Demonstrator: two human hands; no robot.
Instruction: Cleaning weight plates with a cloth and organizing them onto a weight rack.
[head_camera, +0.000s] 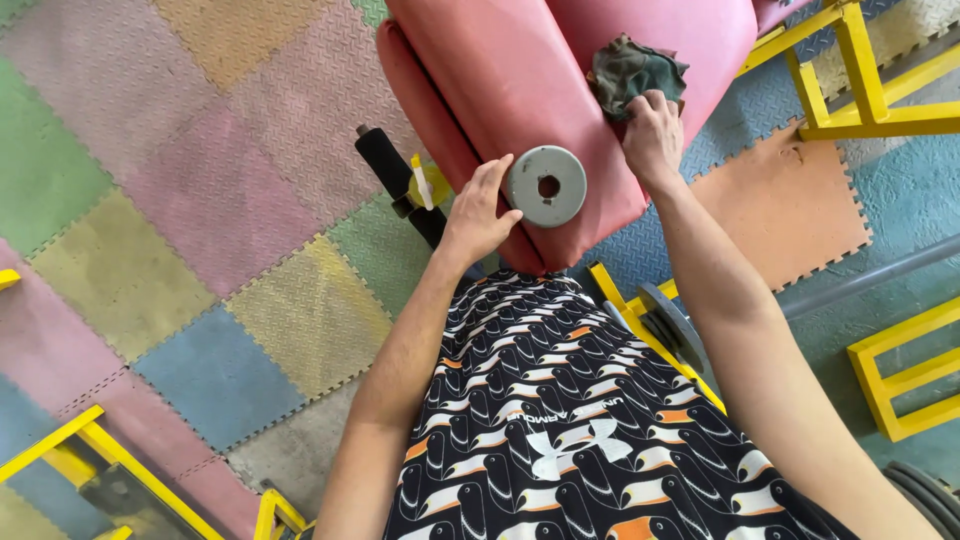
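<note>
A small grey weight plate (546, 185) with a round centre hole lies flat on the near end of a red padded bench (500, 80). My left hand (479, 210) rests at the bench's edge with its fingertips touching the plate's left rim. My right hand (652, 132) presses a crumpled dark green cloth (630, 72) onto the red padding further up the bench, fingers closed over the cloth's lower part.
Coloured foam floor tiles (200, 200) cover the ground on the left. A black foam roller bar (392, 170) sticks out beside the bench. Yellow metal frames (860, 90) stand at the right, another weight plate (668, 322) sits on a yellow post below.
</note>
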